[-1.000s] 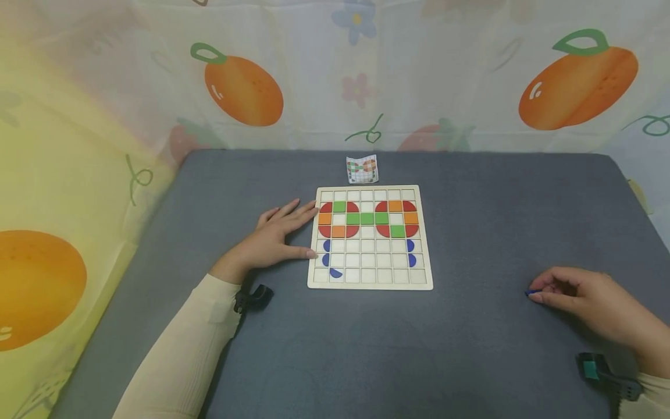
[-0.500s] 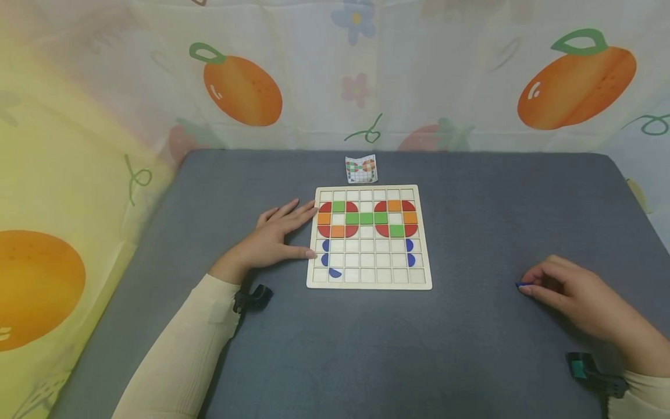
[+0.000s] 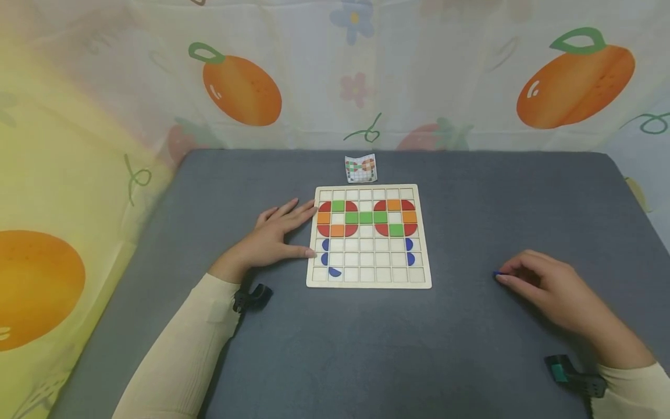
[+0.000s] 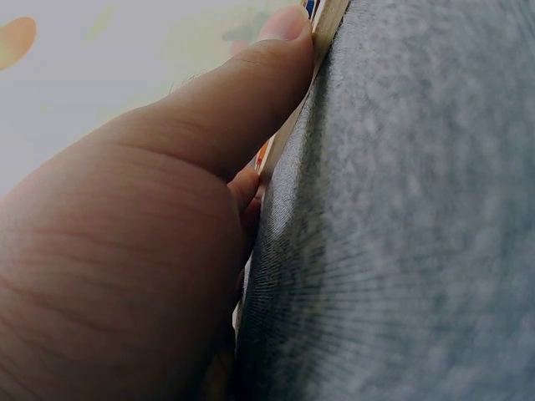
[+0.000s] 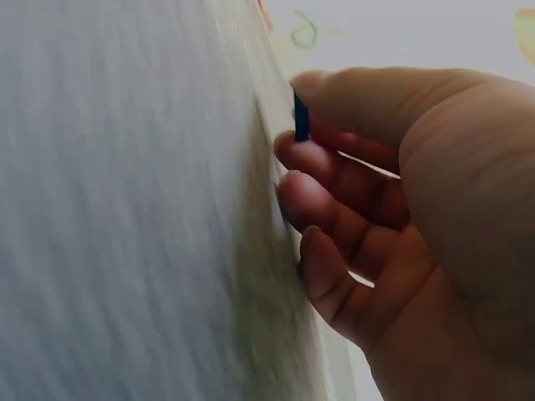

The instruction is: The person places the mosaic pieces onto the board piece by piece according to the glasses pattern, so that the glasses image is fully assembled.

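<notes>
A pale wooden grid board [image 3: 366,279] lies on the table with red, green and orange pieces in its upper rows. Blue half-round pieces line its left and right columns, and one blue piece [image 3: 335,272] sits tilted in the bottom row. My left hand [image 3: 272,235] rests spread at the board's left edge, thumb and fingertips touching the rim. To the right of the board, my right hand [image 3: 552,288] pinches a small blue piece [image 5: 301,117] between thumb and index finger, low over the table. Most of that piece is hidden by the fingertips.
A small printed card [image 3: 361,169] with a coloured grid pattern lies just behind the board. The grey tabletop [image 3: 366,349] runs back to a fruit-patterned cloth [image 3: 314,75]. Each wrist wears a black camera strap.
My right hand has moved left and a little away from me, toward the board, carrying the blue piece. The left hand and the board have stayed in place.
</notes>
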Available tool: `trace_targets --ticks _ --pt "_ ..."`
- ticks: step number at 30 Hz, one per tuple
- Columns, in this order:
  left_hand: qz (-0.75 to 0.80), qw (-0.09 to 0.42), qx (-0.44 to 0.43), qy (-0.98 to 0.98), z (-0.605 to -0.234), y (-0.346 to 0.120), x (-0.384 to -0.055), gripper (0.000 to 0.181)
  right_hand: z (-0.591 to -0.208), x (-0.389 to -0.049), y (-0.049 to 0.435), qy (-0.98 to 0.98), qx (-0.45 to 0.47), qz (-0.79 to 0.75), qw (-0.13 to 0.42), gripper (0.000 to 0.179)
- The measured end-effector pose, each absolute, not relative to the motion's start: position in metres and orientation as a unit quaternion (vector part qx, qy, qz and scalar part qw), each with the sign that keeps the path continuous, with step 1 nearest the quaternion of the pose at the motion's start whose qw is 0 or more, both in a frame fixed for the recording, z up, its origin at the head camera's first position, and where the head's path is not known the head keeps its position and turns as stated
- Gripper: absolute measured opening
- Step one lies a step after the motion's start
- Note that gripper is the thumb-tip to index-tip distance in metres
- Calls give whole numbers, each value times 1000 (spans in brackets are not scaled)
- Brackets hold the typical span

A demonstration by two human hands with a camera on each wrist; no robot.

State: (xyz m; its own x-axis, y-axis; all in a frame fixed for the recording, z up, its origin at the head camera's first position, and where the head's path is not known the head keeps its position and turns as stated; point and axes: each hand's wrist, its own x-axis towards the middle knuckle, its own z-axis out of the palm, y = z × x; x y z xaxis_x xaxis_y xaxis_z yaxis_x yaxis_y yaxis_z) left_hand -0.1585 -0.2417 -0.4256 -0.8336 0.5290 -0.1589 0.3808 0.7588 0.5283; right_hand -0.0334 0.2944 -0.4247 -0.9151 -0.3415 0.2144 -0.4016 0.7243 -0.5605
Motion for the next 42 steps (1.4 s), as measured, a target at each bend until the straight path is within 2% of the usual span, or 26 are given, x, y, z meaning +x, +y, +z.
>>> trace_targets --ticks 13,27,42 --pt "248 153 243 925 -427 -241 -160 104 -421 -49 237 -896 266 350 58 32" --pt "246 149 249 925 -428 -242 -160 104 -421 -64 169 -881 333 334 33 19" --pt "248 149 244 926 -427 -241 -159 106 -425 -68 152 -888 355 290 31 16"
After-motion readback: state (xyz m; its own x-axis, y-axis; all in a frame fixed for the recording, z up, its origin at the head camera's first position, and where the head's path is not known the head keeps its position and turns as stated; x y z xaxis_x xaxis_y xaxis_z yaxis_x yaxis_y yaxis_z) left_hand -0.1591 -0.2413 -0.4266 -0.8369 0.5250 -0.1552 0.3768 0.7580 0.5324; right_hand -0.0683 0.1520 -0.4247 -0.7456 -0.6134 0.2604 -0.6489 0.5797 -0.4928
